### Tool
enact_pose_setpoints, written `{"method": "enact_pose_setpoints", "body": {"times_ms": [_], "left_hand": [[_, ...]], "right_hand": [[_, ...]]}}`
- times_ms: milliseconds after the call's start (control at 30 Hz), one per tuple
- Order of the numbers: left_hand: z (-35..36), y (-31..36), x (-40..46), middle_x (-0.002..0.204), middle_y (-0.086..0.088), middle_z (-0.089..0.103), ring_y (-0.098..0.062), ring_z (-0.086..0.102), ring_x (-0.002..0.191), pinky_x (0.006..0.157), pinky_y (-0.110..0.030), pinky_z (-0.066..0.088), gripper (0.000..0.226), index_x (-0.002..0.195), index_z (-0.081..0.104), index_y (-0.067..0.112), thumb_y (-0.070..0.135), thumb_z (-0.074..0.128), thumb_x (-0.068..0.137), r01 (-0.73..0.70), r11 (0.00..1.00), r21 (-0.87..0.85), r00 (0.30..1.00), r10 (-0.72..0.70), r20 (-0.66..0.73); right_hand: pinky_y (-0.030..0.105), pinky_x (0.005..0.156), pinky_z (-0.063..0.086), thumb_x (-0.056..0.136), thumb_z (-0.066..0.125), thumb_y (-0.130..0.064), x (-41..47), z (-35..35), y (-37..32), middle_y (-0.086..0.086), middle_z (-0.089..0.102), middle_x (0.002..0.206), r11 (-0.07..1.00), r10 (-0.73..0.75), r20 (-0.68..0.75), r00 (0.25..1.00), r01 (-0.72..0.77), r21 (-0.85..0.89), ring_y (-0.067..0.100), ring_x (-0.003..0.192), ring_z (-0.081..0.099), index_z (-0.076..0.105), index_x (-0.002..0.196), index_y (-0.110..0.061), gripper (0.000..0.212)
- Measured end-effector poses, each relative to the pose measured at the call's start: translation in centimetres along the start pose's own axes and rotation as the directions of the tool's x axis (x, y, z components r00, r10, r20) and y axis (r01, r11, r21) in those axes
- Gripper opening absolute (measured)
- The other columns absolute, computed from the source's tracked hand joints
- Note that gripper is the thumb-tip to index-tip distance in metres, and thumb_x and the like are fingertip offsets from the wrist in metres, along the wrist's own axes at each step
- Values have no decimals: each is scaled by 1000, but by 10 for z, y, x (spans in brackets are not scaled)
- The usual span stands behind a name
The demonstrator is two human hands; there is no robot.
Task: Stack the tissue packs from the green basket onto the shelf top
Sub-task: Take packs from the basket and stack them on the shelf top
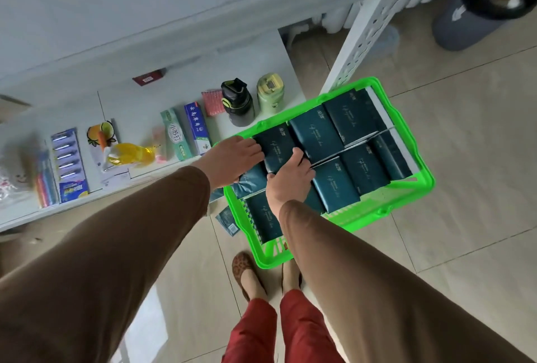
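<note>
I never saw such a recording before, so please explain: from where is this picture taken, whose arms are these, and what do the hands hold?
There is no machine. A person wears one camera on the head, looking down, so the brown-sleeved arms are their own. The left hand and right hand together grip one dark tissue pack from opposite sides, over the green basket, which holds more such packs. Beside it, a white shelf carries toothpaste boxes, two bottles and other small goods. Below are the person's feet on the tiled floor.
</note>
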State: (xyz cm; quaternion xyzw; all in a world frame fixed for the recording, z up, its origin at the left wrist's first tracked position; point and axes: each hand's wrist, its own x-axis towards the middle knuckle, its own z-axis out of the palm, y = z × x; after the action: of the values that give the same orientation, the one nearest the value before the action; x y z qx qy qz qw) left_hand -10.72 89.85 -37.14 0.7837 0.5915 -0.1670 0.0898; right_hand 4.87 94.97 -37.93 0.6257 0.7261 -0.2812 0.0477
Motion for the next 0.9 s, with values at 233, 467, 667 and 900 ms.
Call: {"method": "enact_pose_setpoints", "body": {"times_ms": [233,467,667,900], "left_hand": [[-13,6,-1,124,4,57,-23,42,115,94,-36,36,65,122,61,22,44,83,65,32,993,117,998,-37,45],[-51,22,-37,122,3,55,-23,46,110,90,-36,40,47,119,62,25,32,77,75,124,989,84,991,-128,46],[-106,6,-149,117,6,61,-22,47,113,96,-40,40,59,121,56,28,54,76,72,518,831,-204,850,-527,10],[-156,-22,-355,111,1,63,-25,48,105,88,-41,43,55,118,57,22,42,77,71,665,636,-391,656,-748,-99]], "right_hand": [[42,105,37,69,88,-36,8,-1,14,18,42,135,941,122,41,992,-129,312,35,122,39,40,139,-5,91],[32,68,53,77,77,-5,-9,-45,-8,14,58,103,641,112,257,960,-267,720,25,76,59,43,99,-20,44],[21,66,47,79,77,-5,-67,-115,-48,-4,49,85,691,-274,139,952,94,717,-8,60,52,37,128,-25,66],[9,56,38,77,80,-6,-196,-149,-150,-8,35,71,635,-552,70,831,365,681,-1,53,35,41,98,-17,46]]}}
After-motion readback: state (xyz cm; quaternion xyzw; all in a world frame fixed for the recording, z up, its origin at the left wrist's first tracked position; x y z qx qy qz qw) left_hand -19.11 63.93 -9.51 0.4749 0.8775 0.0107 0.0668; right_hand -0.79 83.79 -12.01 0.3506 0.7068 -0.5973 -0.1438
